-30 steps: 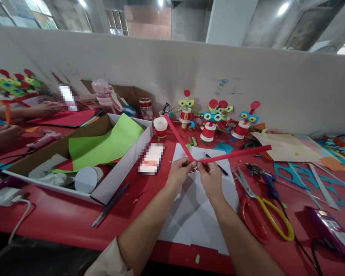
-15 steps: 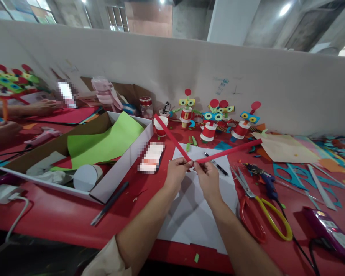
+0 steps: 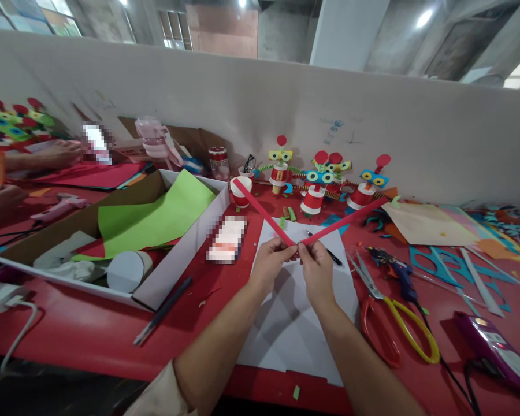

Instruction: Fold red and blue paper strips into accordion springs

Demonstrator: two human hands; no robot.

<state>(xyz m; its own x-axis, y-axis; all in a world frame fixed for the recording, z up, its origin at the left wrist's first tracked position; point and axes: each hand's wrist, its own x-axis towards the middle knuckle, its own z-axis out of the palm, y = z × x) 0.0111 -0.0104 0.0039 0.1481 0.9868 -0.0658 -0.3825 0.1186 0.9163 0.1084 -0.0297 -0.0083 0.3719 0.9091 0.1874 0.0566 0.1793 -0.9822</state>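
Observation:
Two red paper strips point(image 3: 262, 209) meet at their near ends and spread away from me in a V. My left hand point(image 3: 269, 264) pinches the left strip's end between thumb and fingers. The right strip's end is pinched in my right hand point(image 3: 317, 273), and the thumbs nearly touch. Fingers cover the place where the strips meet, so I cannot tell whether they are stuck together. Under my hands lies a white sheet of paper point(image 3: 294, 335), with a black pen point(image 3: 333, 255) partly behind the right hand.
Scissors point(image 3: 376, 296) and a glue gun point(image 3: 401, 276) lie to the right. A cardboard box point(image 3: 195, 245) with green paper stands left, near a phone point(image 3: 227, 240). Several paper-cup robots point(image 3: 313, 199) and a white cup point(image 3: 241, 199) line the back. A co-worker's hands point(image 3: 4, 202) are far left.
Both hands have shifted slightly right. The right strip now slants up more steeply, so the V is a little narrower. Both pinches hold as before.

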